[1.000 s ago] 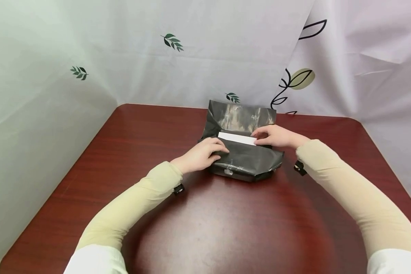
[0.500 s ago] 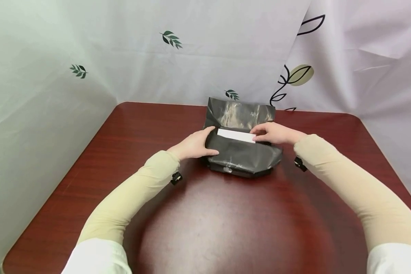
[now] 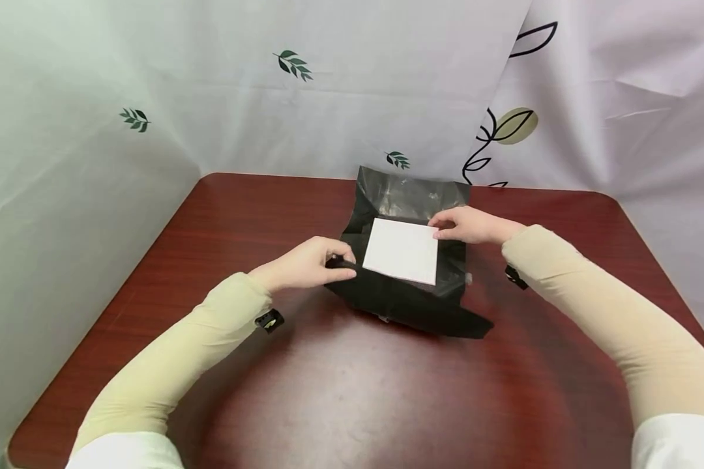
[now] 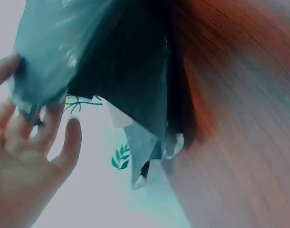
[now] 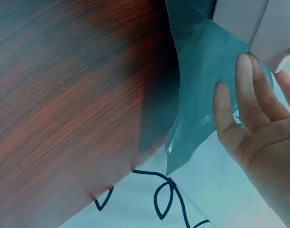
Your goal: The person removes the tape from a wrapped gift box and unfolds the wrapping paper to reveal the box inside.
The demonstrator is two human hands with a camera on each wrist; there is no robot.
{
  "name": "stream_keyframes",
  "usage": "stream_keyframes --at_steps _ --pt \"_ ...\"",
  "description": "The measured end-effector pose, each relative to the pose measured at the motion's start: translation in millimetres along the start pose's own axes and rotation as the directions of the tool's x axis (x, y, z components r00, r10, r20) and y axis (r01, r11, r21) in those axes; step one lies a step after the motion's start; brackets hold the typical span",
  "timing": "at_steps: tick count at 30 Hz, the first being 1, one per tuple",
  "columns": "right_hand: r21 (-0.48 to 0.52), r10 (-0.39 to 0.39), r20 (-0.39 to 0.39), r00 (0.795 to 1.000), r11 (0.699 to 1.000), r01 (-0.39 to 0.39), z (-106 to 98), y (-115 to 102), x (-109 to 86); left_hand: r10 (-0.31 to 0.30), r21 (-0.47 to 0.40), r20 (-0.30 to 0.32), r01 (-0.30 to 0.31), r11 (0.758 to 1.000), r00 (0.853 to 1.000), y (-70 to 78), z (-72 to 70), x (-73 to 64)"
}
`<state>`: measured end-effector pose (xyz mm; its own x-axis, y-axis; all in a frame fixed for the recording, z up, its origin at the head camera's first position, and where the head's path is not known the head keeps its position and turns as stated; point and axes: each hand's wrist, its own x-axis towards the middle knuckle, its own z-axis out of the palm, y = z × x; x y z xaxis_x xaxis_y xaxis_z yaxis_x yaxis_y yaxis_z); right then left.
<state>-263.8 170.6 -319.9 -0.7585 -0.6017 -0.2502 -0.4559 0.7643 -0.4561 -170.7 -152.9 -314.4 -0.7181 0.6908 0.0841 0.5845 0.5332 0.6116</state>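
Observation:
A flat white box [image 3: 401, 251] lies on an unfolded black plastic sheet [image 3: 428, 312], its top face bare. My left hand [image 3: 313, 262] pinches the left end of the sheet's near flap. In the left wrist view the thumb is on one side of the plastic sheet [image 4: 50, 52] and the fingers are on the other. At the box's far right corner, my right hand [image 3: 466, 225] grips with thumb and fingertips. The right wrist view shows the box's edge [image 5: 249, 28] by the fingertips, part of the thumb being cut off.
A reddish-brown wooden table [image 3: 352, 391] carries everything. White cloth with leaf prints [image 3: 240, 98] hangs behind and along both sides. The sheet's far flap [image 3: 413, 192] stands up close to the table's back edge.
My left hand has drawn the near flap toward me and to the left, off the box, so its whole top shows. My right hand has stayed at the box's corner.

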Motion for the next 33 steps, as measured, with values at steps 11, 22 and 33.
stream_keyframes --at_steps 11,22,33 --pt "-0.024 0.022 -0.007 1.000 0.999 -0.022 -2.4 -5.6 -1.6 0.213 0.091 0.300 -0.250 0.964 0.930 8.2 6.0 -29.8" --pt "-0.016 0.019 -0.028 0.999 1.000 -0.019 0.9 -5.0 -4.8 0.078 0.179 0.487 -0.187 0.966 0.870 11.2 22.8 -44.4" --pt "-0.022 0.019 -0.132 0.991 1.000 -0.022 8.3 -3.6 -11.5 -0.061 0.183 0.545 -0.047 0.982 0.836 17.5 23.2 -51.0"
